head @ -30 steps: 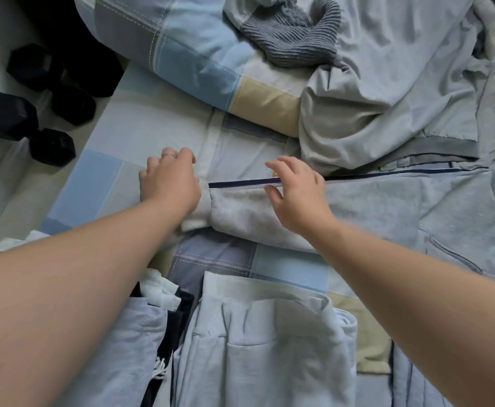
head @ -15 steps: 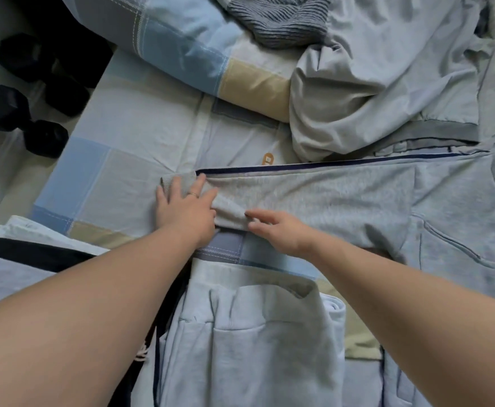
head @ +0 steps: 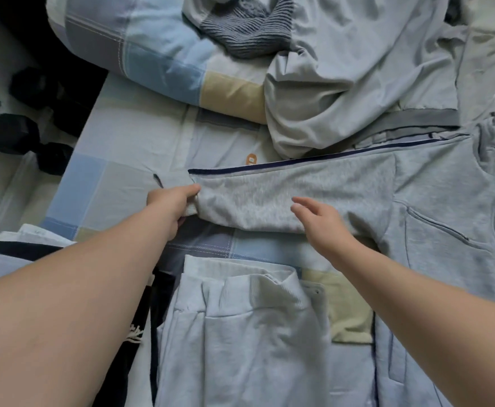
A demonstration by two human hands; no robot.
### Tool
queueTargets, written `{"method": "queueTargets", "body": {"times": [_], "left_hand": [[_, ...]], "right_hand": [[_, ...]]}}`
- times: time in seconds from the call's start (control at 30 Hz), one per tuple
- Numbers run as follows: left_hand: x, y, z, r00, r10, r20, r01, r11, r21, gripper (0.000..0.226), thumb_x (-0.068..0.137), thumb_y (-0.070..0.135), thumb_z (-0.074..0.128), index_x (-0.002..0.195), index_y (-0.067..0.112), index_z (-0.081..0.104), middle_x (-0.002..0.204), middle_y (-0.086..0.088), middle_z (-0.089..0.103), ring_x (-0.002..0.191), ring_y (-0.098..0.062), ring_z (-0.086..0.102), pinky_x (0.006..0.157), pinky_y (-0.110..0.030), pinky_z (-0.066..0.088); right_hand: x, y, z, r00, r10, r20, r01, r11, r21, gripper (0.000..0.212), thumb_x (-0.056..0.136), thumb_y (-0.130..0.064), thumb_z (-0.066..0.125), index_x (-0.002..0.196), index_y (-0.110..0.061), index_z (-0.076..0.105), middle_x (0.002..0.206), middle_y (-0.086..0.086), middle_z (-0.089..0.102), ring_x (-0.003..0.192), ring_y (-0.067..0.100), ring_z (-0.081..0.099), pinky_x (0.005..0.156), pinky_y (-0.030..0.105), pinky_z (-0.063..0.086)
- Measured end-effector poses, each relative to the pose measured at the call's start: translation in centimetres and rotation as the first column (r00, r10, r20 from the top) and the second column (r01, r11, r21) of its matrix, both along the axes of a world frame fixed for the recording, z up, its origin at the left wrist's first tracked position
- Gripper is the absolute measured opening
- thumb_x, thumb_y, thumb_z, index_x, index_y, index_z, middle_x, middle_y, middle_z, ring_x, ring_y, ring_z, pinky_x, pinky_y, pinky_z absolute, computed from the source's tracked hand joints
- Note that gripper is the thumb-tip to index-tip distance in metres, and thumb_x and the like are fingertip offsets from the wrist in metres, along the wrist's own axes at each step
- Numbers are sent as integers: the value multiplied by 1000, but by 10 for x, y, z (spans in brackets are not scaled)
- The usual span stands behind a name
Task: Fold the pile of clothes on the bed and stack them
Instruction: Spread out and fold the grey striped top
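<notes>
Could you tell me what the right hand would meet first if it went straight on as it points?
Probably the grey sleeve, just beyond the right hand; its height above the cloth is unclear.

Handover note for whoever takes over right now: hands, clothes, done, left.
Left hand grips the cuff of the sleeve. Right hand is open over the sleeve; contact unclear.
The grey hoodie lies spread on the bed, sleeve stretched sideways.
Done: light blue sweatpants look folded, nearest the camera.
Left: fold the hoodie, then the unfolded pile beside the pillow, and stack.
</notes>
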State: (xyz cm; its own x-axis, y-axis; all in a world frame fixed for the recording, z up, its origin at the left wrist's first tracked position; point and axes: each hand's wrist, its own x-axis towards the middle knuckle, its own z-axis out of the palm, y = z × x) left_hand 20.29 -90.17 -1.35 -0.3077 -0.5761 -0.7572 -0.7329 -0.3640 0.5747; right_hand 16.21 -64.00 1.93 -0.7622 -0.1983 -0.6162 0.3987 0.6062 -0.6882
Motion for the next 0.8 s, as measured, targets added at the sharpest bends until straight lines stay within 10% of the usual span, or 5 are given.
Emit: {"method": "queueTargets", "body": {"times": [0.23, 0.4, 0.57, 0.8], "left_hand": [[-9, 52, 93, 886, -294, -358, 324, 946, 26, 15, 93, 21, 71, 103, 10, 70, 103, -8, 75, 97, -25, 70, 80, -29, 57], [-21, 128, 153, 792, -436, -428, 548, 816, 183, 64, 102, 60, 25, 105, 20, 75, 102, -1, 76, 100, -16, 67, 90, -36, 41], [-38, 255, 174, 709, -490, -507, 622, 773, 124, 35, 102, 0, 39, 127, -9, 63, 120, -20, 67, 61, 7, 62, 59, -10, 42], [-76, 519, 150, 691, -526, -497, 670, 723, 166, 53, 90, -22, 32, 121, 4, 66, 110, -11, 70, 82, -11, 67, 64, -18, 53]], "right_hand": [[-13, -38, 71, 991, -86, 100, 113, 944, -309, 37, 104, -47, 41, 132, -29, 58, 132, -6, 63, 123, 12, 57, 113, 41, 40], [-27, 18, 133, 939, -136, 316, 298, 778, -552, 61, 92, -63, 41, 125, -18, 65, 114, 6, 72, 99, 20, 68, 97, 40, 49], [-51, 149, 158, 910, -65, 410, 312, 760, -570, 90, 79, -72, 54, 137, -4, 58, 135, 17, 63, 126, 33, 59, 113, 47, 40], [-88, 393, 141, 859, -458, 228, 506, 829, -239, 13, 97, -5, 52, 101, -2, 64, 101, 20, 69, 92, 34, 68, 86, 50, 57]]}}
